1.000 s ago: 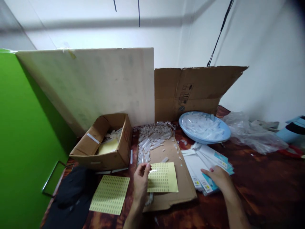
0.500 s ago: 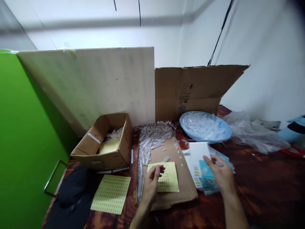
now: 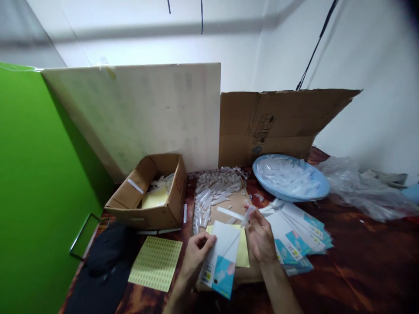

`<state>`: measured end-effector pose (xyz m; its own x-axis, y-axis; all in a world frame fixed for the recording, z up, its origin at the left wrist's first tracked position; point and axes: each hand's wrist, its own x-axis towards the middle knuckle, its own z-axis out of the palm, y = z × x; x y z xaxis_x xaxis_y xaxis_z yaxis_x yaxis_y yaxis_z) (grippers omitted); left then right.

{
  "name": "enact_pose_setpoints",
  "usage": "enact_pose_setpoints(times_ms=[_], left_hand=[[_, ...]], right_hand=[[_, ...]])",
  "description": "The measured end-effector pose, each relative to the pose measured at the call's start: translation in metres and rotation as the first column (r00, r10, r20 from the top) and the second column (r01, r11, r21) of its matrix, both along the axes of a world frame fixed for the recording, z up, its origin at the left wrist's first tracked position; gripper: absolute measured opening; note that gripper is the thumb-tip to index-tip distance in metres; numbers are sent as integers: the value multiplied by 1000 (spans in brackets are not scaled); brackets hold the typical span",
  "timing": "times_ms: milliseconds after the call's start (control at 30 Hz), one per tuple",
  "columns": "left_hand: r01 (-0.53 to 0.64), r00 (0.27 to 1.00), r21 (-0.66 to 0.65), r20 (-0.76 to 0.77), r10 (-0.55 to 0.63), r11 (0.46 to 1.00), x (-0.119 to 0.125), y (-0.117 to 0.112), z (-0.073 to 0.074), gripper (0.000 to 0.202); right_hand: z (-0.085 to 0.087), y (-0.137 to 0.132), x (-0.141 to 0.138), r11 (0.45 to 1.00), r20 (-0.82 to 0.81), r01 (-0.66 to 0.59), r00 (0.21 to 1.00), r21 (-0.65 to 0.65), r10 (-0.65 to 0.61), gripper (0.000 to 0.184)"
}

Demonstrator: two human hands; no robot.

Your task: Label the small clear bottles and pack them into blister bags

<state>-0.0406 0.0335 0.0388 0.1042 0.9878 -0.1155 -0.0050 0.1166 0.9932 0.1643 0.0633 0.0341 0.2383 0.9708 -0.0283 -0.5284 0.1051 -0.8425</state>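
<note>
My left hand [image 3: 198,253] pinches the left edge of a flat white-and-teal printed packet [image 3: 224,257], which is tilted over the cardboard sheet. My right hand [image 3: 260,233], just right of the packet, pinches a small clear plastic tube [image 3: 248,214] between thumb and fingers. Under the packet lies a yellow sticker sheet [image 3: 243,250], partly covered. A pile of similar clear tubes [image 3: 209,198] covers the far left part of the cardboard sheet [image 3: 225,211]. Right of my right hand, several more white-and-teal packets [image 3: 294,233] lie fanned out.
A blue basin [image 3: 322,187] full of clear plastic pieces stands at the back right, beside a crumpled clear bag [image 3: 366,187]. An open cardboard box [image 3: 147,218] stands left, with another sticker sheet [image 3: 156,263] and a black cap [image 3: 113,248] near it. Upright boards [image 3: 157,117] line the back.
A packet has come from the stack on the right into my left hand, over the sticker sheet. My right hand has moved left with the tube. The remaining packets are now spread out.
</note>
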Motion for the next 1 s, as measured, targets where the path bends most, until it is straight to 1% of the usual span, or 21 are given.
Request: enact_pose_setpoints(times_ms=[167,233,300,333,400,433,467,500,533,567,600,667,733,800,900,1000], left_hand=[[89,996,-45,-26,-90,995,2,2,0,46],[116,993,-58,-25,-118,992,3,4,1,48],[131,991,-60,-28,-132,990,3,7,1,49],[133,990,-55,-32,-134,990,2,9,0,50],[126,991,-41,-40,-127,991,1,13,-2,52],[121,992,-34,-41,-122,992,0,14,-3,52],[118,992,-30,-41,-119,993,0,16,-4,53],[119,992,-30,-41,-121,992,-1,17,-5,52],[126,991,-31,-41,-127,992,-2,18,-6,52],[132,990,-36,-38,-133,991,-3,18,-6,51],[131,991,-43,-28,-132,990,-4,17,-7,50],[84,996,-62,7,-84,995,-6,16,-7,50],[-10,998,-92,54,15,996,-8,13,-7,52],[-57,993,-113,95,68,992,-11,10,-6,51],[-10,992,-70,128,19,998,-18,6,-4,44],[-6,993,-3,115,6,1000,-23,3,-3,37]], right_hand=[[3,1,-12,997,-80,40,996,-61,-45,34],[1,-1,-16,995,-103,53,993,-80,-61,37],[-3,-3,-16,995,-80,57,995,-80,-63,39],[-6,-5,-14,997,-41,40,998,-71,-43,37],[-12,-7,-8,998,90,-40,995,-44,44,28],[-15,-8,-5,993,176,-115,978,-22,117,22],[-17,-9,-2,978,269,-207,942,-1,200,17],[-19,-9,2,953,362,-304,890,15,278,16],[-21,-8,4,920,451,-390,826,22,339,19],[-23,-5,7,898,538,-439,762,20,361,22],[-24,0,10,894,617,-448,707,10,347,25],[-28,13,15,929,728,-371,634,-10,261,28],[-32,31,20,959,789,-283,587,-9,180,28],[-36,47,25,962,818,-274,552,-1,159,24],[-39,62,30,956,834,-293,530,10,153,14],[-37,64,33,961,809,-276,571,32,138,6]])
